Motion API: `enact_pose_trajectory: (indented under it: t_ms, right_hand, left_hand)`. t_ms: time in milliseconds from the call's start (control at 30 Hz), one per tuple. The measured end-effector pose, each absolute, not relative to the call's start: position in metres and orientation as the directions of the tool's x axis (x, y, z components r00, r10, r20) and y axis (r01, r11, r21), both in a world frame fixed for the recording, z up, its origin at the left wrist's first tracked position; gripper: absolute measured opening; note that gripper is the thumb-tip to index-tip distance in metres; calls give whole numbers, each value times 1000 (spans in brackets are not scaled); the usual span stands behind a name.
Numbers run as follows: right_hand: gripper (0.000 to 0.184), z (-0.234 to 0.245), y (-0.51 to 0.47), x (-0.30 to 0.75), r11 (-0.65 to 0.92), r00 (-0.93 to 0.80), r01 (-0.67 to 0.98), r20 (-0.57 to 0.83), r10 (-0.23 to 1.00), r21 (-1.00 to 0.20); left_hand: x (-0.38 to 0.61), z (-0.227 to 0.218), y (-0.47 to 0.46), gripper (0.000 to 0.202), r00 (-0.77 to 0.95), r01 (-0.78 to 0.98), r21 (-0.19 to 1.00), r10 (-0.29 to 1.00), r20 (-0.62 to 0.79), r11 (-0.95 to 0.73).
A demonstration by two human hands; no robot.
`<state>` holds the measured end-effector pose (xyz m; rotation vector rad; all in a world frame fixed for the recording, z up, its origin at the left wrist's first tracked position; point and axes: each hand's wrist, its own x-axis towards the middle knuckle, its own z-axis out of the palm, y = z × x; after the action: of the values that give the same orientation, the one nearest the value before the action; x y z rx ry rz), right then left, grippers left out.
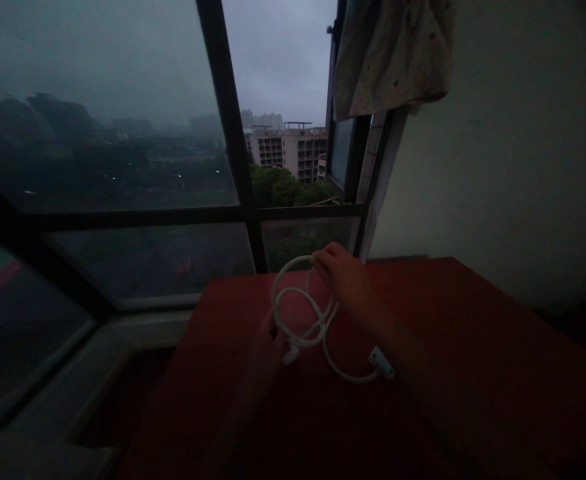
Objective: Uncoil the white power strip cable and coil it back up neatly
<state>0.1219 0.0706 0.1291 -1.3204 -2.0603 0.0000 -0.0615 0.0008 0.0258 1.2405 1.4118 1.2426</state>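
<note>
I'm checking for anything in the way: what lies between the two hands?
In the head view, loops of the white cable are between the left hand and the right hand, with the red tabletop showing through them.

No text, label, brand, number or sign can be read — from the upper left to the lower right.

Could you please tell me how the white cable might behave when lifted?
The white cable probably bends yet springs somewhat, since its loops hold round curves. Its blocky free-end connector might swing, being thicker than the cable.
</note>
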Motion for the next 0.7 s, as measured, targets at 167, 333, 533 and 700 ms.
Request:
enact_pose_trajectory:
  t_ms: [167,333,533,700]
  right_hand:
    - [25,130,71,113,408,-305,896,428,851,-173]
    - [27,135,81,116,312,-248,946,420,873,-90]
    - [27,140,88,123,360,-204,916,568,797,-176]
    - [25,159,92,136,558,-196,753,691,696,-348]
  left_hand:
    - [-48,29,-11,34,-76,56,998,997,-15,19]
    - [-47,27,-18,33,-31,40,999,999,3,-2]
    - [-58,19,-23,28,-103,182,983,994,30,-11]
    - [-82,-6,-8,27,-230,288,957,972,57,12]
